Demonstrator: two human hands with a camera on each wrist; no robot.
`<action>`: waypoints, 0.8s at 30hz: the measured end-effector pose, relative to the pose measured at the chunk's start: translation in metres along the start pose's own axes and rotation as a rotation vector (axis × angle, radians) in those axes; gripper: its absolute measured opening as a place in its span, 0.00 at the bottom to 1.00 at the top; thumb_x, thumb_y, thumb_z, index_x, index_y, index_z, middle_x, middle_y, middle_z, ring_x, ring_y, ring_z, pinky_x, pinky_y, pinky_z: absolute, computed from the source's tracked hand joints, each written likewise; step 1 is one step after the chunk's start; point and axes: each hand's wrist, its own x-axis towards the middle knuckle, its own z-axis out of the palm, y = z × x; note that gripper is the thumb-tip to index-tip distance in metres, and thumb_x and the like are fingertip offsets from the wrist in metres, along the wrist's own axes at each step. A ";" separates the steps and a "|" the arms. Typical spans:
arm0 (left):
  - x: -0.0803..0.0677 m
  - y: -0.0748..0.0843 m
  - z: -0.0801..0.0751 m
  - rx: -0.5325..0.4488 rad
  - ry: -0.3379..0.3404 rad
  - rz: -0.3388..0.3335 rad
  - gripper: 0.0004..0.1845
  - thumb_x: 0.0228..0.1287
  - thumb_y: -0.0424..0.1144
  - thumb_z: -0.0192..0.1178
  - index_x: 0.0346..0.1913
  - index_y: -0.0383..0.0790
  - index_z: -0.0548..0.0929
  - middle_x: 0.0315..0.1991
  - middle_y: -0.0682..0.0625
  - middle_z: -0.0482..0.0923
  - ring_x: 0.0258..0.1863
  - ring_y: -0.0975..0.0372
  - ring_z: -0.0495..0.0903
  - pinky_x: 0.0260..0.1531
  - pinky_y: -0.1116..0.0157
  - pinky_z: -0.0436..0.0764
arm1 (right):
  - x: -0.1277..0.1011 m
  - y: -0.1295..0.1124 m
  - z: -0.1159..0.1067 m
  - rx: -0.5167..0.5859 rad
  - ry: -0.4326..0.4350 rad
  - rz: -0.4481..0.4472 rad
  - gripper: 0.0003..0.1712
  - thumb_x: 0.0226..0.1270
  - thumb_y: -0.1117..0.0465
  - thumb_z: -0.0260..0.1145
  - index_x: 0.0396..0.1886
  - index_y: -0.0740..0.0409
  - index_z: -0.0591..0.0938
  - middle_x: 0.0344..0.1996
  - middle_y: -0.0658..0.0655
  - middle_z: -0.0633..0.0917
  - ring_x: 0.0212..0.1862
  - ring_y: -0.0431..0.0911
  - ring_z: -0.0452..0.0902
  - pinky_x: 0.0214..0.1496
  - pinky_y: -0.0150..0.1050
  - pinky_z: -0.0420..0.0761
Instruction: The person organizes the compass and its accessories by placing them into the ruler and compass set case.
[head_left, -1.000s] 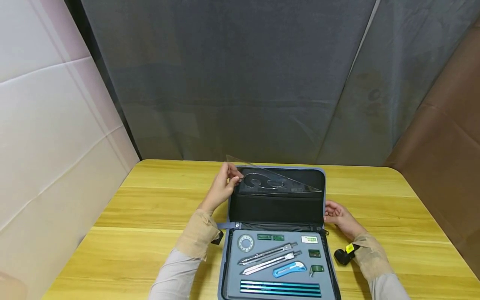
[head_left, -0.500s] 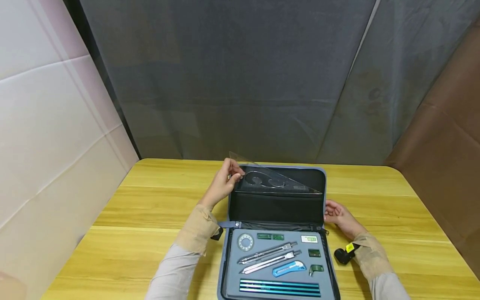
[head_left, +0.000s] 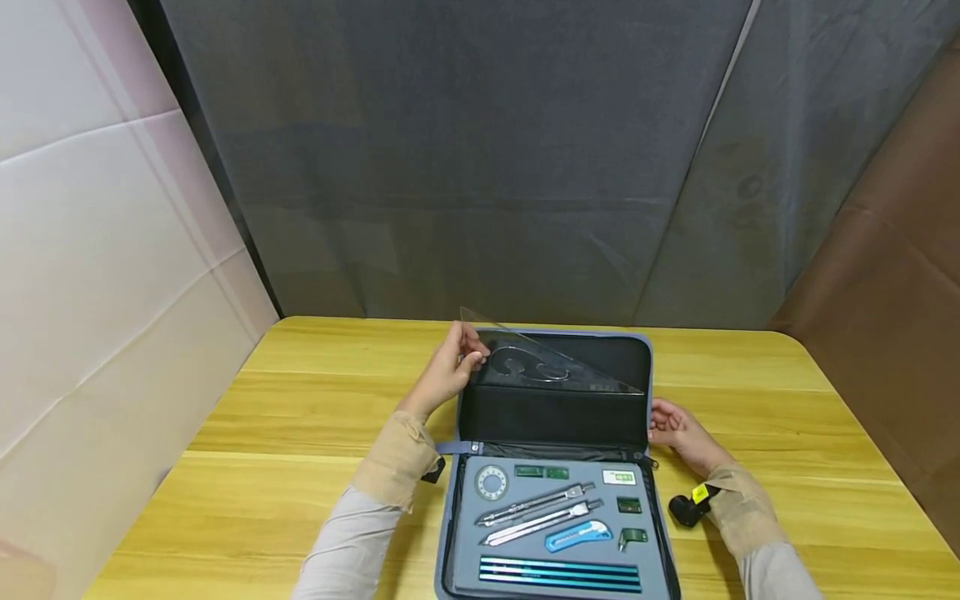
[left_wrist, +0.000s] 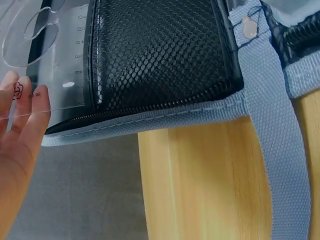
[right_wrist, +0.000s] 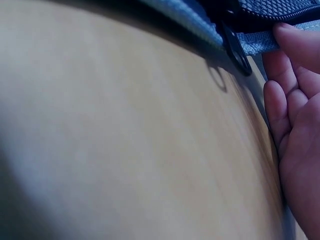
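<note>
An open grey-blue case lies on the wooden table, its lid with a black mesh pocket raised at the back. My left hand pinches the left corner of a clear plastic set square with a curved cut-out, held over the top of the lid. In the left wrist view the fingers lie behind the clear set square. My right hand holds the lid's right edge, one finger on the grey rim by the zip pull.
The lower half of the case holds a round protractor, compasses, a blue utility knife and teal pencils. Grey fabric hangs behind the table, with a white panel to the left.
My left hand and the set square have shifted slightly to the right over the lid. The right hand has stayed on the lid's edge.
</note>
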 end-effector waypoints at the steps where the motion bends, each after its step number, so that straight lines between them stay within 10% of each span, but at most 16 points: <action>1: 0.000 -0.003 0.000 0.007 -0.003 0.001 0.11 0.58 0.18 0.51 0.41 0.25 0.63 0.33 0.32 0.76 0.31 0.46 0.76 0.35 0.55 0.78 | 0.000 0.000 0.000 0.002 -0.002 -0.004 0.27 0.56 0.80 0.53 0.46 0.44 0.75 0.36 0.43 0.81 0.37 0.35 0.73 0.41 0.26 0.74; 8: 0.004 -0.029 -0.001 0.060 -0.021 -0.012 0.12 0.59 0.22 0.52 0.43 0.31 0.62 0.33 0.39 0.77 0.31 0.53 0.77 0.32 0.64 0.78 | 0.001 0.002 0.002 0.042 -0.034 -0.047 0.28 0.55 0.81 0.52 0.47 0.46 0.75 0.38 0.44 0.82 0.39 0.35 0.74 0.42 0.26 0.74; 24: 0.004 -0.026 -0.009 0.200 -0.039 -0.029 0.14 0.59 0.25 0.54 0.43 0.34 0.62 0.33 0.42 0.77 0.32 0.57 0.77 0.31 0.64 0.77 | 0.002 0.010 0.003 0.026 -0.010 -0.069 0.31 0.53 0.83 0.50 0.47 0.45 0.74 0.38 0.43 0.82 0.39 0.33 0.74 0.41 0.25 0.73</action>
